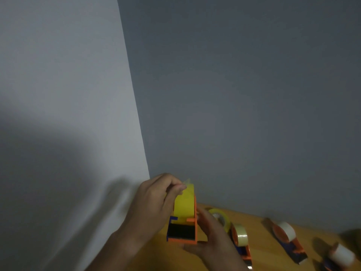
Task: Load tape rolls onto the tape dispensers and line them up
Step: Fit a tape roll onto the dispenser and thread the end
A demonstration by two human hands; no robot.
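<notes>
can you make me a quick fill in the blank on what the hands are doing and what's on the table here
1. The left hand pinches the loose end of the ______ tape roll.
2. That roll sits on an orange dispenser held up by the ______ hand.
3. The other loaded dispensers stand on a ______ table.
4. A loose tape roll lies on the table to the ______ of the held dispenser.

Missing words: yellow; right; wooden; right

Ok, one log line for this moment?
left hand pinches tape end on yellow roll | right hand holds orange dispenser | three loaded dispensers on table
</notes>
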